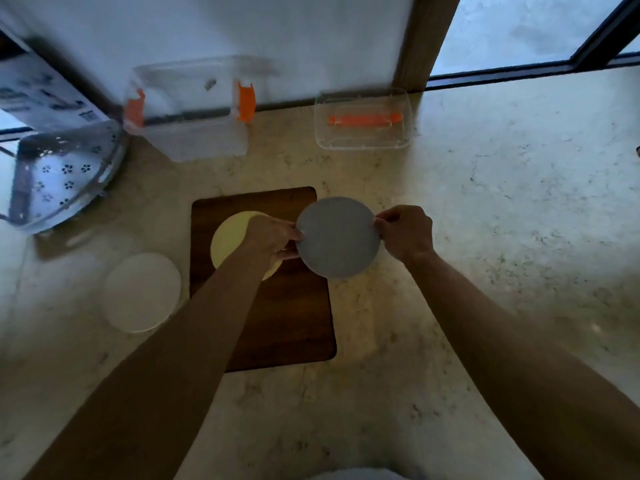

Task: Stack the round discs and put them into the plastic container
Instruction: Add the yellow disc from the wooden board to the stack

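A grey round disc is held above the right edge of the wooden board. My left hand pinches its left rim and my right hand pinches its right rim. A pale yellow disc lies flat on the board, partly hidden under my left hand and forearm. A white disc rests on the counter left of the board. The clear plastic container with orange clips stands at the back by the wall.
The container's clear lid with an orange strip lies at the back right. A metal perforated rack sits at the far left. The marble counter stretches to the right; a window frame runs along the back right.
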A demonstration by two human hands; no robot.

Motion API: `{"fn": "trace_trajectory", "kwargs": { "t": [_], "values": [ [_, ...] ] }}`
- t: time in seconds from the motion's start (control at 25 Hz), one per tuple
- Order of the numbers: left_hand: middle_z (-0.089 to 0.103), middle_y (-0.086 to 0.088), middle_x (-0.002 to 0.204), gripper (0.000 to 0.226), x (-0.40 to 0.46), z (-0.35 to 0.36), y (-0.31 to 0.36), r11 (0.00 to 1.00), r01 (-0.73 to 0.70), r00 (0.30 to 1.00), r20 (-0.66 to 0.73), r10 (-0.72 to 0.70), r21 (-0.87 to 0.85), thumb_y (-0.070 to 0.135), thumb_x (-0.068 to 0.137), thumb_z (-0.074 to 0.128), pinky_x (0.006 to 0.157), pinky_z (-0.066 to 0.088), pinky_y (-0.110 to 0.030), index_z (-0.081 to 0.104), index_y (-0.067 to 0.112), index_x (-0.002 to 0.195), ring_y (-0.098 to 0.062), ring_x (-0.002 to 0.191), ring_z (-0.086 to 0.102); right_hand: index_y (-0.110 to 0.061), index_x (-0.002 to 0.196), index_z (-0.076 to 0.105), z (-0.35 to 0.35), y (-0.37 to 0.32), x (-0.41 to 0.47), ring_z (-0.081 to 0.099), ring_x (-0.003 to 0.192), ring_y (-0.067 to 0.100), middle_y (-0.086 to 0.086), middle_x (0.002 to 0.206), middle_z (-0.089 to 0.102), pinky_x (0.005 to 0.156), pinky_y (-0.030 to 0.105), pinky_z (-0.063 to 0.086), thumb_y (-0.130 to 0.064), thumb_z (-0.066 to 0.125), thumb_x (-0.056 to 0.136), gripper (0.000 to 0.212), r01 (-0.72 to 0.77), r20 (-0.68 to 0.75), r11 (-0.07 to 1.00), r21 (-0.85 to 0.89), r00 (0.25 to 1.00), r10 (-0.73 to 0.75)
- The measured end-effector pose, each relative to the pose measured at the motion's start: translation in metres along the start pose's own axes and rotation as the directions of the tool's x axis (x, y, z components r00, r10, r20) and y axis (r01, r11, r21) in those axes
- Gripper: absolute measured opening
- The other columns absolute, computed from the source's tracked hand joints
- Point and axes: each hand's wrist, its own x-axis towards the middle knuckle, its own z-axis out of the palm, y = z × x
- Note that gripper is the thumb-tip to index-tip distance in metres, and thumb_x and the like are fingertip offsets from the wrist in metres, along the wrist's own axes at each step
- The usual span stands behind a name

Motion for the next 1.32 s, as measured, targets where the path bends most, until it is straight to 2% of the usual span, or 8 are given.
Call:
{"fn": "trace_trajectory", "kwargs": {
  "t": [0.24, 0.4, 0.56, 0.68, 0.84, 0.96, 1.08, 1.32],
  "values": [
    [0.068, -0.02, 0.113, 0.012, 0.004, -0.096, -0.029, 0.999, 0.032, 0.993, -0.11, -0.036, -0.033, -0.007, 0.08, 0.074, 0.07, 0.057, -0.04, 0.065, -0.002, 0.085, -0.032, 0.098, 0.067, -0.008, 0.08, 0.078, 0.079, -0.056, -0.026, 0.068, 0.067, 0.01, 0.005, 0.077, 0.076, 0.06, 0.029, 0.058, -0.016, 0.065, 0.083, 0.016, -0.017, 0.123, 1.0, -0.016, 0.992, 0.019],
    [0.069, -0.019, 0.107, 0.02, 0.014, -0.142, -0.035, 0.996, 0.036, 0.985, -0.168, -0.049, -0.082, -0.009, 0.077, 0.076, 0.066, 0.061, -0.04, 0.067, -0.007, 0.095, -0.034, 0.099, 0.068, -0.02, 0.068, 0.074, 0.12, -0.086, -0.032, 0.055, 0.062, -0.005, -0.009, 0.073, 0.07, 0.044, 0.013, 0.043, -0.016, 0.065, 0.086, 0.021, 0.001, 0.148, 0.999, -0.039, 0.989, 0.004],
    [0.068, -0.017, 0.095, 0.01, 0.028, -0.161, -0.039, 0.996, 0.031, 0.983, -0.179, -0.045, -0.081, -0.011, 0.078, 0.073, 0.043, 0.058, -0.028, 0.067, -0.006, 0.084, -0.029, 0.081, 0.069, -0.011, 0.078, 0.077, 0.143, -0.104, -0.032, 0.065, 0.071, 0.009, 0.004, 0.084, 0.075, 0.057, 0.018, 0.05, -0.016, 0.063, 0.088, 0.018, 0.039, 0.168, 0.995, -0.093, 0.986, -0.023],
    [0.07, -0.02, 0.097, 0.017, 0.044, -0.169, -0.044, 0.997, 0.021, 0.982, -0.186, -0.034, -0.072, -0.011, 0.077, 0.075, 0.047, 0.059, -0.03, 0.069, -0.01, 0.092, -0.025, 0.072, 0.07, -0.019, 0.068, 0.071, 0.152, -0.107, -0.027, 0.061, 0.064, 0.002, -0.006, 0.072, 0.07, 0.053, 0.022, 0.053, -0.017, 0.064, 0.089, 0.022, 0.053, 0.172, 0.995, -0.089, 0.984, -0.037],
    [0.07, -0.02, 0.094, 0.014, 0.056, -0.17, -0.046, 0.997, -0.003, 0.982, -0.188, -0.013, -0.083, -0.011, 0.076, 0.076, 0.045, 0.059, -0.029, 0.069, -0.007, 0.087, -0.026, 0.072, 0.07, -0.028, 0.077, 0.072, 0.161, -0.107, -0.024, 0.05, 0.057, -0.006, -0.025, 0.062, 0.05, 0.046, 0.009, 0.032, -0.018, 0.064, 0.089, 0.017, 0.067, 0.157, 0.993, -0.1, 0.986, -0.051],
    [0.07, -0.02, 0.095, 0.018, 0.06, -0.169, -0.047, 0.996, 0.003, 0.983, -0.183, -0.02, -0.091, -0.011, 0.076, 0.076, 0.044, 0.058, -0.028, 0.069, -0.009, 0.092, -0.025, 0.072, 0.07, -0.022, 0.087, 0.074, 0.164, -0.104, -0.022, 0.051, 0.059, -0.006, -0.024, 0.063, 0.051, 0.048, 0.011, 0.032, -0.018, 0.065, 0.089, 0.01, 0.07, 0.142, 0.992, -0.108, 0.988, -0.054],
    [0.071, -0.02, 0.098, 0.019, 0.063, -0.169, -0.048, 0.997, 0.005, 0.983, -0.183, -0.018, -0.074, -0.01, 0.076, 0.076, 0.048, 0.061, -0.031, 0.068, -0.009, 0.093, -0.026, 0.075, 0.071, -0.02, 0.077, 0.073, 0.166, -0.103, -0.021, 0.056, 0.058, -0.001, -0.017, 0.064, 0.06, 0.044, 0.017, 0.042, -0.017, 0.064, 0.088, 0.015, 0.058, 0.137, 0.99, -0.129, 0.99, -0.04],
    [0.07, -0.021, 0.096, 0.014, 0.07, -0.166, -0.049, 0.998, -0.028, 0.972, -0.232, 0.042, 0.059, -0.007, 0.074, 0.079, 0.058, 0.064, -0.041, 0.069, -0.005, 0.084, -0.034, 0.082, 0.072, -0.022, 0.053, 0.056, 0.17, -0.102, -0.02, 0.048, 0.047, 0.005, -0.01, 0.056, 0.054, 0.041, 0.019, 0.033, -0.014, 0.058, 0.089, 0.037, 0.01, 0.137, 0.983, -0.182, 0.99, 0.016]
  ]
}}
